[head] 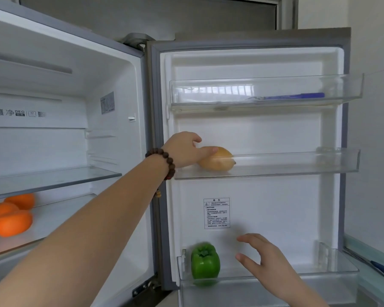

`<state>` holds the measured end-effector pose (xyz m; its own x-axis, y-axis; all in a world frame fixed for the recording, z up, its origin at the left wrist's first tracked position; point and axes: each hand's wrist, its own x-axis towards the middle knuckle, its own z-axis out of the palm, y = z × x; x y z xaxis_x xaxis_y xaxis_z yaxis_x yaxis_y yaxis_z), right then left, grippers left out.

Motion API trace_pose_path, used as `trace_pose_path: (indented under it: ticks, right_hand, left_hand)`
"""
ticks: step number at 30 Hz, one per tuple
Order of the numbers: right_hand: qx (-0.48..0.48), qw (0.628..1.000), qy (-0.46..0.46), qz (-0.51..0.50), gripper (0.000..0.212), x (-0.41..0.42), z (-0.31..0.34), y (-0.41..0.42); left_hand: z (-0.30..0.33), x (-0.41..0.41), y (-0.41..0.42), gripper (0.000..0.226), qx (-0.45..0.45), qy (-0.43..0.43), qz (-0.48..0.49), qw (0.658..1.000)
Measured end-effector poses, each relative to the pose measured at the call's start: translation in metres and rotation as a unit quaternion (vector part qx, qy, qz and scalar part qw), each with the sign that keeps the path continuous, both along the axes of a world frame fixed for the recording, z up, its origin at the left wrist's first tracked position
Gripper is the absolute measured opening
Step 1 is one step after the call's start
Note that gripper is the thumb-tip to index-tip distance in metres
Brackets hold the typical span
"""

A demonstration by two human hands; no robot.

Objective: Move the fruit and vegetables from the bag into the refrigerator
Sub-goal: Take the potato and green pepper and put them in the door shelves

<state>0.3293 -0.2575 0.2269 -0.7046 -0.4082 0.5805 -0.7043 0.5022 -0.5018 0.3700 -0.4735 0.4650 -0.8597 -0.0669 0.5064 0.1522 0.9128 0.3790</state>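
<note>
Home kitchen: open refrigerator [255, 129] (fruit [12, 222] inside).

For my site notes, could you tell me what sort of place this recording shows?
Most likely a home kitchen: an open refrigerator with clear door bins, oranges on a glass shelf, a green bell pepper in the lowest bin, and tiled walls.

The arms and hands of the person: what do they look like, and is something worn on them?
Both forearms are bare, with no sleeves or gloves in view. The left wrist carries a bracelet of round dark brown wooden beads. The left hand and right hand show no rings.
</note>
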Motion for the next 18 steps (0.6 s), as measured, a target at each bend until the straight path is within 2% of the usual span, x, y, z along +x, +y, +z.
trace_pose_path:
  ticks: [3, 12, 15, 18]
  right_hand:
    - [0.005, 1.000, 0.000, -0.009, 0.033, 0.001, 0.000, 0.002]
    - [0.010, 0.998, -0.016, -0.061, 0.037, 0.024, 0.006, 0.005]
    - [0.004, 0.996, -0.024, -0.091, 0.039, 0.038, 0.003, 0.004]
    - [-0.009, 0.991, -0.031, -0.128, 0.039, 0.052, -0.005, 0.006]
  left_hand:
    - [-0.018, 0.006, 0.000, 0.069, 0.025, 0.088, -0.024, 0.996]
    - [-0.063, 0.043, 0.009, 0.068, -0.041, 0.270, -0.057, 0.960]
    - [-0.080, 0.061, 0.018, 0.065, -0.038, 0.283, -0.100, 0.953]
    - [-0.103, 0.075, 0.029, 0.066, -0.029, 0.257, -0.138, 0.956]
